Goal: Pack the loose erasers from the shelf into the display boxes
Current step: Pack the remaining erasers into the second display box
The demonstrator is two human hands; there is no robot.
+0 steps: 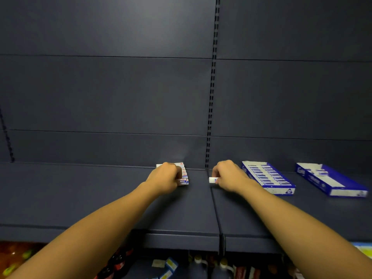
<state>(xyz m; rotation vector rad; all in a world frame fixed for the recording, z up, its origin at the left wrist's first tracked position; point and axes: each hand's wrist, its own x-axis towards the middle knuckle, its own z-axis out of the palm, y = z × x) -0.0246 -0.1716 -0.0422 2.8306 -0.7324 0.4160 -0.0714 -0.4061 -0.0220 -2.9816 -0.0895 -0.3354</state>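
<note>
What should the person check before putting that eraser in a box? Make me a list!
1. Right hand pinches one eraser: ok.
2. Left hand steadies the loose eraser stack: ok.
3. Near display box has a free slot: cannot tell, its rows look full.
4. Far display box has room: ok, mostly bare inside.
5. Shelf path to the boxes is unblocked: ok.

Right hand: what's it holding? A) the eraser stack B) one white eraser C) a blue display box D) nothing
B: the right hand pinches a single white eraser, left of the display boxes; the left hand is on the eraser stack.
</note>
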